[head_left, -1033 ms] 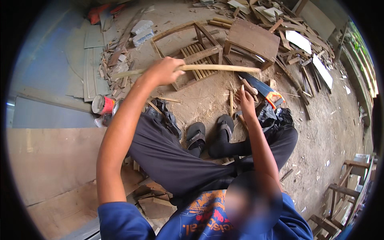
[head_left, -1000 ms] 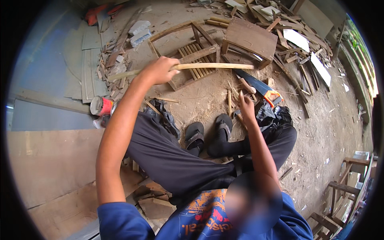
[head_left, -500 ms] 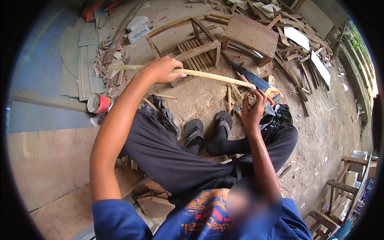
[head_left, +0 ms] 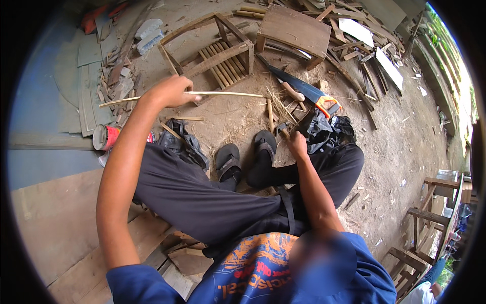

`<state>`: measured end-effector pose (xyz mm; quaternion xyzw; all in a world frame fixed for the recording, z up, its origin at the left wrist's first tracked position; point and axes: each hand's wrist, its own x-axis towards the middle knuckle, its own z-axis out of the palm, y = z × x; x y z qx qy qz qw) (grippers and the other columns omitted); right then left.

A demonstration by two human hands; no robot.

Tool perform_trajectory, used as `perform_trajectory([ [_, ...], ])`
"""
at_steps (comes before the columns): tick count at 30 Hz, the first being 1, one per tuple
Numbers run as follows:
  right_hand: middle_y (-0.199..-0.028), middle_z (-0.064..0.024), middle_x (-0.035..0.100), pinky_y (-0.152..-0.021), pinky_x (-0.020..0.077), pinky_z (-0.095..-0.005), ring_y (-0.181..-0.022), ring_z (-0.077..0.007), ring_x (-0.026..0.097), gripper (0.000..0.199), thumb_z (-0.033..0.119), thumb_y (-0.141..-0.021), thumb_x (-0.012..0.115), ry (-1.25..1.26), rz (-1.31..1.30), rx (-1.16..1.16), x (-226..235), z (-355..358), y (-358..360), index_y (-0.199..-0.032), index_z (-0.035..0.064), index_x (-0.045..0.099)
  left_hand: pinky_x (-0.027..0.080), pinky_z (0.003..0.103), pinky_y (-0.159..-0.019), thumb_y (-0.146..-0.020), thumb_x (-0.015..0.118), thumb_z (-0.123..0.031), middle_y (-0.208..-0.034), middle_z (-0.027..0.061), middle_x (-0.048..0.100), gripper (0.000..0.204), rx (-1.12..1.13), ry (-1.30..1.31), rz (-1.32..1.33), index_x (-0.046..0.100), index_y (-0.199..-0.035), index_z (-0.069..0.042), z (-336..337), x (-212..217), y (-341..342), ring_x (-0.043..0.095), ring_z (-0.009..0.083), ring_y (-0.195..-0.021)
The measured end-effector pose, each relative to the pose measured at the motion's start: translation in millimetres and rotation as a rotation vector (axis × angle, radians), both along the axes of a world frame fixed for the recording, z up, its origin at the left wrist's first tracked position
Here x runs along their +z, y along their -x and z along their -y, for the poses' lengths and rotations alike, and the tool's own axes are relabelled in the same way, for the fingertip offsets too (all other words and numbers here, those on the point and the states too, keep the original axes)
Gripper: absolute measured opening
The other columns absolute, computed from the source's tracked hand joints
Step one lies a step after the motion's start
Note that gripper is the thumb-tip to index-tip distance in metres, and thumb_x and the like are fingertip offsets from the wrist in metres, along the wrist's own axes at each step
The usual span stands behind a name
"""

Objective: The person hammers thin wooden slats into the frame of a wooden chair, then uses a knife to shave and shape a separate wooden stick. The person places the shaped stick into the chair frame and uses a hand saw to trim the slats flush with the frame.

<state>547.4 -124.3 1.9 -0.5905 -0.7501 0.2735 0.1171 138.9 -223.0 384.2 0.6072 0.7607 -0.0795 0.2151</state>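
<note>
My left hand (head_left: 171, 91) is closed around a long, thin pale strip of bamboo or wood (head_left: 230, 93), held roughly level above the ground. The strip's right end is free, near a pile of fine shavings (head_left: 276, 104). Lower and to the right, my right hand (head_left: 297, 145) is closed on a wooden-handled tool (head_left: 285, 135); its working end is hard to make out. Beyond that hand lies a handsaw (head_left: 301, 87) with an orange handle. A second, rounded wooden handle (head_left: 292, 91) rests against its blade. Black plastic (head_left: 329, 133) lies beside my right knee.
Ahead stand an open wooden frame with slats (head_left: 223, 61) and a small wooden stool (head_left: 296, 33). Scrap wood (head_left: 354, 43) is heaped at the far right. Cans (head_left: 106, 137) stand left of my leg. Wooden racks (head_left: 428, 215) line the right side.
My right hand has left the strip's right end, moved down toward my knee and closed on the wooden-handled tool. My left hand still grips the strip, which now looks thinner and straighter.
</note>
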Motion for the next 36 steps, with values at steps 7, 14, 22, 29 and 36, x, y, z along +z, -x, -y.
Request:
perform_trajectory([
  [7,-0.093,-0.0279,0.067,-0.081,0.0514,-0.0503,-0.095,-0.0445,0.064,0.034,0.025,-0.079,0.073,0.070,0.069,-0.020,-21.6,5.9,1.2,-0.093,-0.0031,0.061,0.051,0.046,-0.087,-0.078,0.078,-0.016,-0.103,0.0219,0.068,0.032,-0.117,0.120,-0.123,0.066,-0.105,-0.004,3.7,-16.2,24.2,0.064,0.0392,-0.102],
  [14,-0.091,-0.0240,0.070,-0.079,0.0537,-0.0429,-0.091,-0.0386,0.069,0.039,0.033,-0.079,0.076,0.172,-0.042,0.068,-20.2,9.5,13.5,-0.095,-0.0015,0.067,0.051,0.047,-0.087,-0.076,0.066,-0.006,-0.104,0.0210,0.069,0.028,-0.048,0.114,-0.239,0.067,-0.104,-0.005,0.9,-16.3,12.3,0.065,0.0384,-0.103],
  [22,-0.091,-0.0217,0.072,-0.078,0.0544,-0.0398,-0.089,-0.0339,0.071,0.042,0.034,-0.083,0.074,0.279,-0.131,0.017,0.0,9.8,17.7,-0.104,-0.0028,0.069,0.052,0.044,-0.084,-0.084,0.072,-0.027,-0.102,0.0203,0.070,0.036,-0.076,0.306,-0.204,0.065,-0.110,-0.003,-0.7,-44.5,34.7,0.067,0.0376,-0.100],
  [29,-0.082,-0.0206,0.068,-0.075,0.0524,-0.0463,-0.081,-0.0384,0.068,0.027,0.020,-0.084,0.072,0.080,-0.281,-0.041,13.6,-0.7,40.5,-0.097,-0.0022,0.062,0.052,0.031,-0.068,-0.095,0.064,-0.039,-0.089,0.0088,0.069,0.039,0.235,0.168,0.395,0.064,-0.110,-0.003,31.2,-34.1,62.8,0.064,0.0148,-0.076],
  [36,-0.115,-0.0308,0.055,-0.098,0.0450,-0.0485,-0.111,-0.0474,0.053,0.051,0.000,-0.078,0.054,-0.380,-0.057,0.172,-0.4,-97.8,87.9,-0.127,-0.0091,0.046,0.052,0.039,-0.075,-0.091,0.070,-0.035,-0.092,0.0142,0.070,0.038,0.207,0.089,0.278,0.064,-0.108,-0.002,98.8,-71.8,86.5,0.066,0.0245,-0.084],
])
